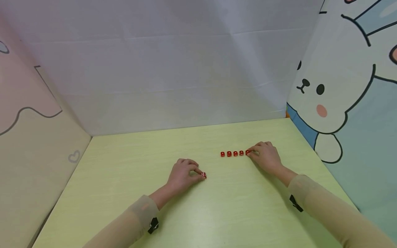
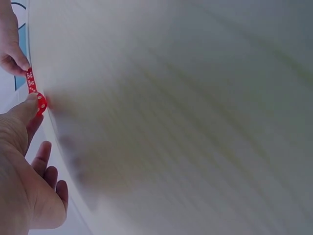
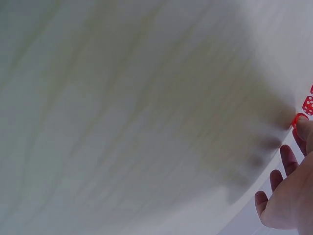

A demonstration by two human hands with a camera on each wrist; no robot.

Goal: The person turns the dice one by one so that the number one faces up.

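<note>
Between thumb and forefinger, my left hand (image 1: 183,175) pinches a red die (image 1: 203,175) with white dots, low over the table left of centre. Farther back and to the right, several red dice (image 1: 229,154) form a short straight row with small gaps. At the right end of that row, my right hand (image 1: 266,156) pinches the last red die (image 1: 247,152) by thumb and fingertip. In the right wrist view its neighbouring die (image 3: 307,105) shows white dots. The left wrist view has the left hand's die (image 2: 41,104) partly covered by the thumb.
A pale yellow-green table (image 1: 124,151) spreads under both hands. Behind it hangs a white sheet (image 1: 173,69). On the right side is a cloth with a cartoon bear (image 1: 341,82); on the left is another printed cloth (image 1: 31,155).
</note>
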